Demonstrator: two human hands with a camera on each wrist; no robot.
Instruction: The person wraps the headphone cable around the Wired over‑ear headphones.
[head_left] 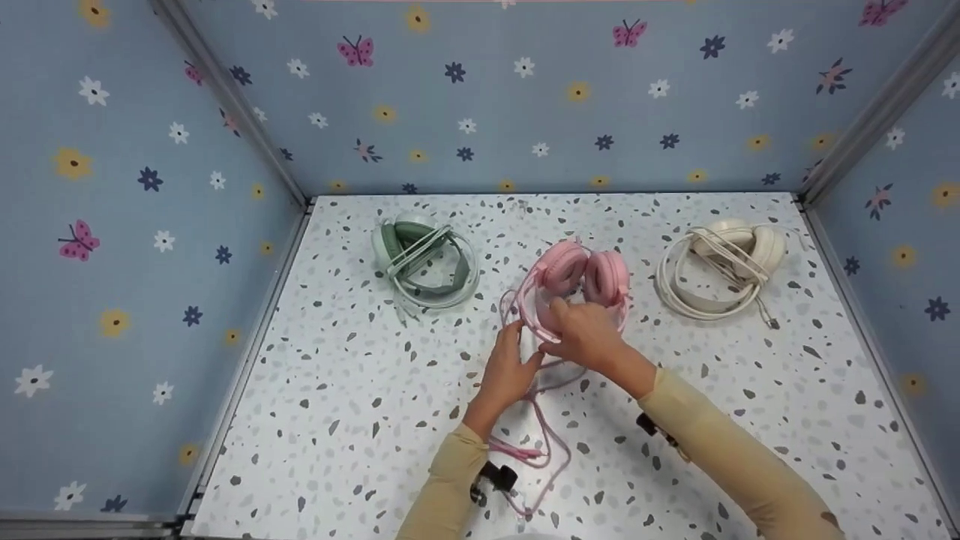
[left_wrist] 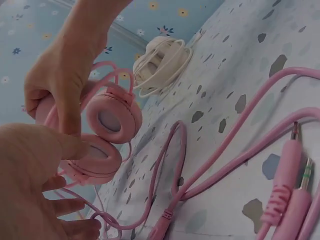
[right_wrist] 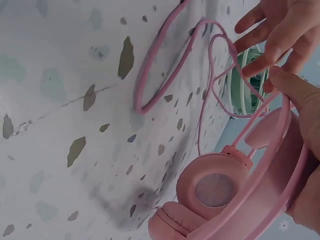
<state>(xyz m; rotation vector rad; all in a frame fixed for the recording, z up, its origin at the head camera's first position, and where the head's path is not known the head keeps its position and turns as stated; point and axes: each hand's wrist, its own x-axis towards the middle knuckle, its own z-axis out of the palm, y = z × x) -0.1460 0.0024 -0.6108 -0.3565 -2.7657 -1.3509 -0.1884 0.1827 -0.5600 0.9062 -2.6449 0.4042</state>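
Observation:
Pink headphones (head_left: 606, 277) with a looped pink cable (head_left: 559, 442) are at the middle of the speckled surface. My right hand (head_left: 592, 337) grips their headband, its fingers curled round the band and cable strands in the right wrist view (right_wrist: 305, 120). Both round ear cups (left_wrist: 110, 119) face outward beside each other. Just left of the headband, my left hand (head_left: 506, 375) has its fingers loosely spread beside the cable; whether they touch it I cannot tell. Two pink plugs (left_wrist: 285, 195) lie on the surface, nearer my left wrist.
Green headphones (head_left: 442, 289) with a coiled pale cable lie at the back left. White headphones (head_left: 766, 251), wrapped in their own cable, lie at the back right. Flower-patterned panels (head_left: 495, 97) stand at the back and both sides.

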